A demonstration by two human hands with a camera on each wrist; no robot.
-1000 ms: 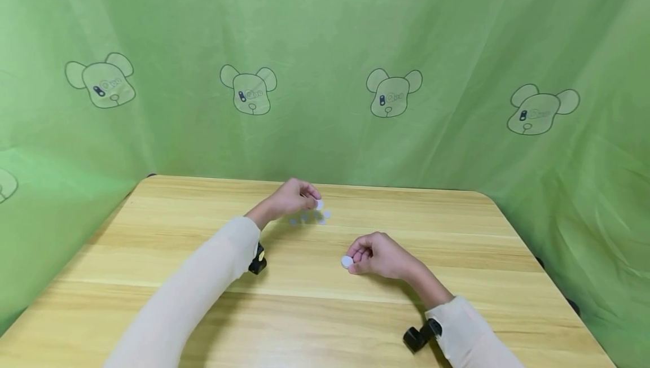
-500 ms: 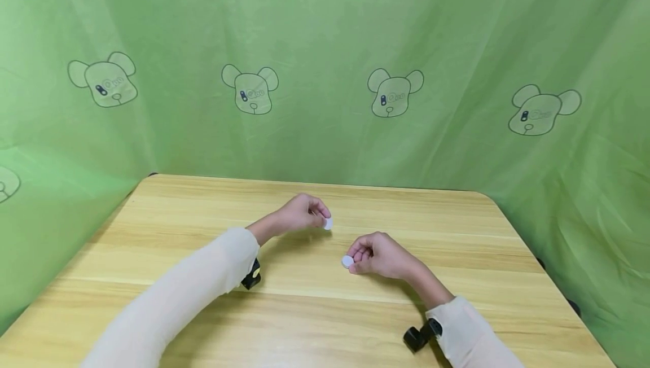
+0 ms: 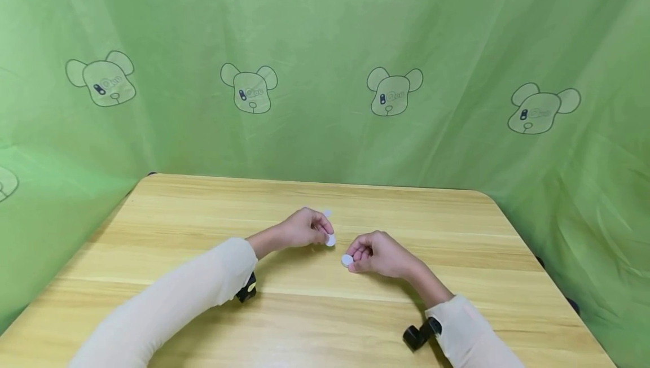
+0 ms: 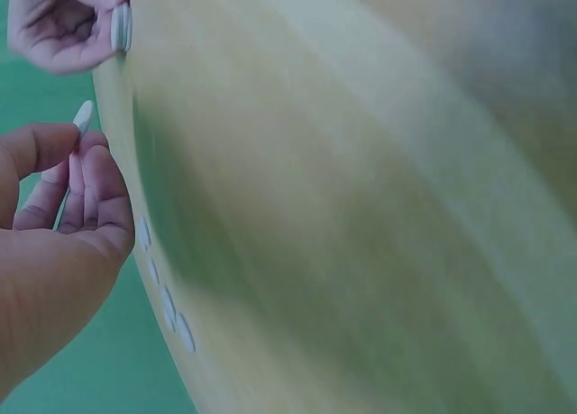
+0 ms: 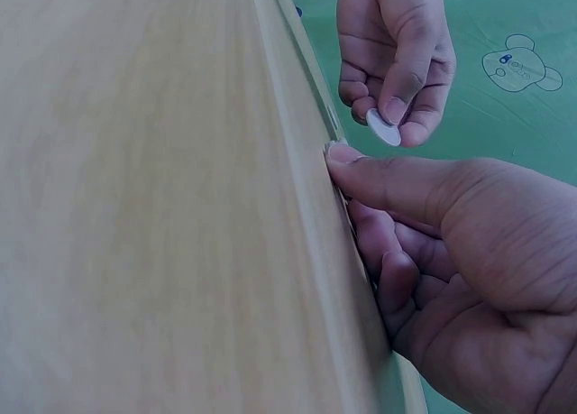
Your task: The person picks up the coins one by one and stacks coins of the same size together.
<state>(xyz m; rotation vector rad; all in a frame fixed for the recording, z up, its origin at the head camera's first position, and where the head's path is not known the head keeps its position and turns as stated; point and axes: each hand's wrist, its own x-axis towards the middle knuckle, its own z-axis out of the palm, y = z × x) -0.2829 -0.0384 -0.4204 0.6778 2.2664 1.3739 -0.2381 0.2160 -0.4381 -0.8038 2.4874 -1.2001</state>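
Note:
Between the thumb and fingers of my left hand (image 3: 304, 228) is a thin round white disc (image 3: 330, 240), raised above the table and tilted on edge in the left wrist view. My right hand (image 3: 382, 256) pinches a short stack of similar white discs (image 3: 347, 261) at the tabletop, its layers showing side-on in the left wrist view. The left hand's disc is a short way behind and left of that stack. In the right wrist view, the right thumb and fingers mostly hide the stack, while the single disc (image 5: 383, 127) shows fully.
Several loose white discs (image 4: 168, 308) lie on the wooden table (image 3: 244, 323) behind the left hand; in the head view that hand covers most of them, leaving one disc (image 3: 327, 213) showing. A green curtain (image 3: 325, 148) with bear-head outlines surrounds the back and sides.
From over the loose discs at the back, my left hand has come forward and slightly right with its disc, closer to the stack. The right hand has stayed in place.

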